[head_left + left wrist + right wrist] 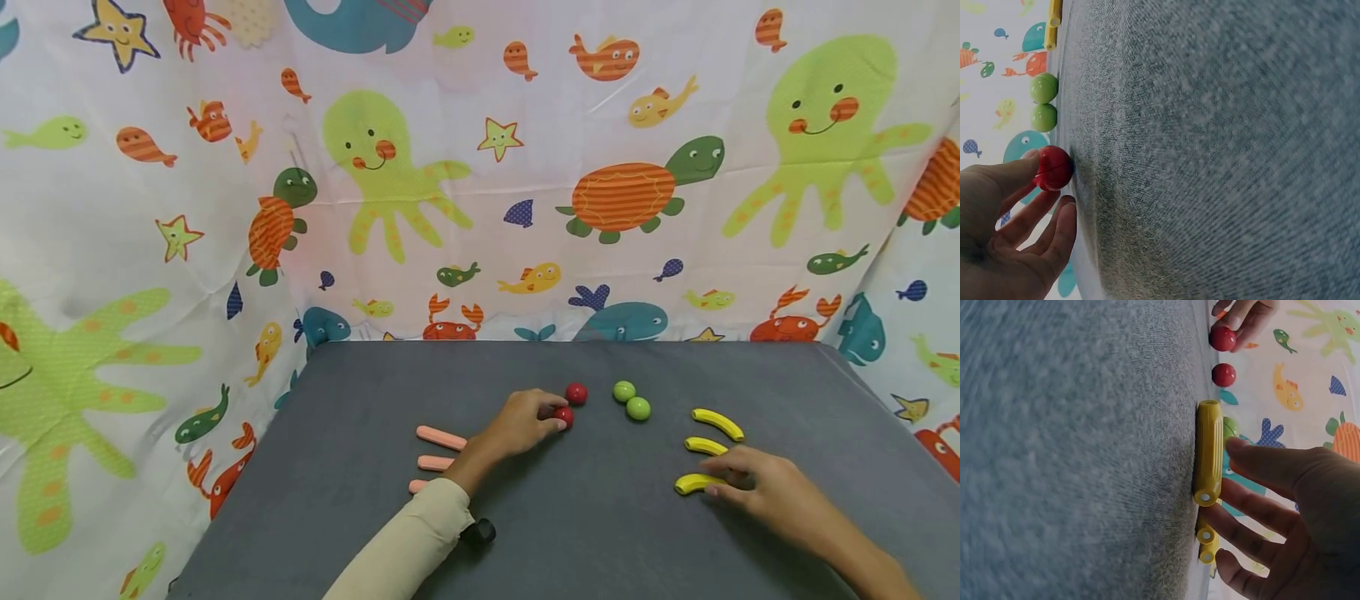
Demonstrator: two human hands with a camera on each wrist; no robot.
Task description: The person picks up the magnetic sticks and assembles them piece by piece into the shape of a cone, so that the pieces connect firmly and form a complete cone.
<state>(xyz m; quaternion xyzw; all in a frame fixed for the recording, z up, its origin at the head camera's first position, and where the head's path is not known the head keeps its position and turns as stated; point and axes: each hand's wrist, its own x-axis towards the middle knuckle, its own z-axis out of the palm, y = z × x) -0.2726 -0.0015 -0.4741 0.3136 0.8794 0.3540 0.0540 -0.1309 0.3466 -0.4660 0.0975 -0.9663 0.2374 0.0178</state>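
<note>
The left hand [521,423], in a cream sleeve [408,546], sits at the centre of the head view on the grey felt-covered table [600,533]. Its thumb and fingertips [1030,164] pinch the nearer small red ball [564,417], which rests on the table; the left wrist view shows the ball [1054,168] held between thumb and forefinger. A second small red ball [576,393] lies just beside it, above and to the right.

The right hand [765,487], lower right in the head view, has relaxed, nearly straight fingers [1254,509] touching the nearest yellow banana-shaped piece [693,483], grasping nothing. Two more yellow banana-shaped pieces [717,423] lie above it in a column, near one another.

Two small green balls [632,401] lie touching between the red balls and the bananas. Three pink sausage-shaped pieces [441,437] lie left of the left wrist, the lowest partly hidden by the sleeve. A small black object [480,531] shows under the left forearm. A sea-animal printed cloth [480,167] hangs behind.
</note>
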